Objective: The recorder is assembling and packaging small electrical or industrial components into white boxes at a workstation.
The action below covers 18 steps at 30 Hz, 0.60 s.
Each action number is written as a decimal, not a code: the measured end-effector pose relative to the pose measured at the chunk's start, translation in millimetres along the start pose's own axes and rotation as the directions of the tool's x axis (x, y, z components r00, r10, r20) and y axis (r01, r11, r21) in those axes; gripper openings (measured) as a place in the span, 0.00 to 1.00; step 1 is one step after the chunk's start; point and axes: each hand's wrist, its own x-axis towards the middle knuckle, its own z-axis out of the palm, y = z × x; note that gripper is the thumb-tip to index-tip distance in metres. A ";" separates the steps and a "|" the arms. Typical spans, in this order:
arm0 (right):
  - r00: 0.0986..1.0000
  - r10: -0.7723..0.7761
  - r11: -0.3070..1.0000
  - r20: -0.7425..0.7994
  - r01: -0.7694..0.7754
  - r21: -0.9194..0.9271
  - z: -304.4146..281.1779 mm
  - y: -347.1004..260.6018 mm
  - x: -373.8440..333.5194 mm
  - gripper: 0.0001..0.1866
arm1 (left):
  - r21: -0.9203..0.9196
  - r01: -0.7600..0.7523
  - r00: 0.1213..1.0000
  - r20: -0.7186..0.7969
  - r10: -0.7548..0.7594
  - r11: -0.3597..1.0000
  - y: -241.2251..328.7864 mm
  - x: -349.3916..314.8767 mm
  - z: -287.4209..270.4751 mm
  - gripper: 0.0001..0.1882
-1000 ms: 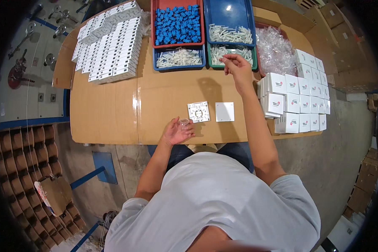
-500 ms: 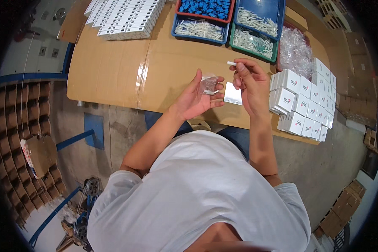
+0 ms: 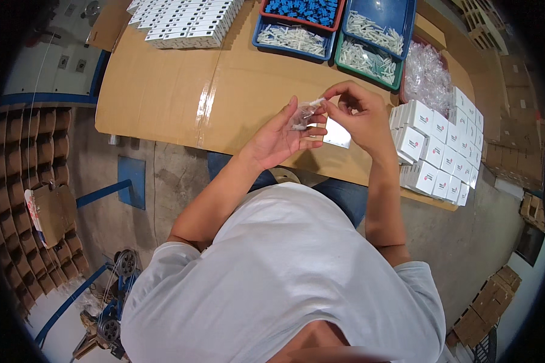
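My left hand (image 3: pixel 274 143) holds a small clear plastic bag (image 3: pixel 301 116) between thumb and fingers, palm turned up. Something small lies inside the bag, too blurred to name. At the bag's upper right end, my right hand (image 3: pixel 364 121) pinches a small white stick-shaped piece (image 3: pixel 318 101) between thumb and forefinger. Whether the piece has passed into the bag I cannot tell. Below my right hand a flat white box (image 3: pixel 335 134) lies on the cardboard-covered table (image 3: pixel 163 103), partly hidden by my fingers.
Beyond my hands stand a red tray (image 3: pixel 339 24) of blue pieces, blue trays (image 3: pixel 328 55) and a green tray (image 3: pixel 398 81) of white pieces. Clear bags (image 3: pixel 427 75) fill a bin at right, near stacked white boxes (image 3: pixel 436 154). More white boxes (image 3: pixel 191 33) stand far left.
My right hand has brought the white piece left and slightly down to the clear bag. My left hand still holds the bag in nearly the same place.
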 end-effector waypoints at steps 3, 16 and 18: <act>0.989 -0.054 0.984 0.134 0.076 -0.164 -3.7 -14.6 7.1 0.07 | 0.071 0.006 0.999 -0.033 -0.003 0.997 1.7 -0.7 2.9 0.35; 0.928 -0.225 0.925 0.297 0.299 -0.233 3.9 -17.5 19.7 0.09 | 0.091 -0.010 0.999 -0.037 0.013 0.996 2.4 -1.9 -1.2 0.33; 0.905 -0.267 0.873 0.330 0.372 -0.316 4.6 -13.7 19.7 0.11 | 0.068 -0.024 0.999 -0.021 0.025 0.997 2.3 -1.7 -1.2 0.31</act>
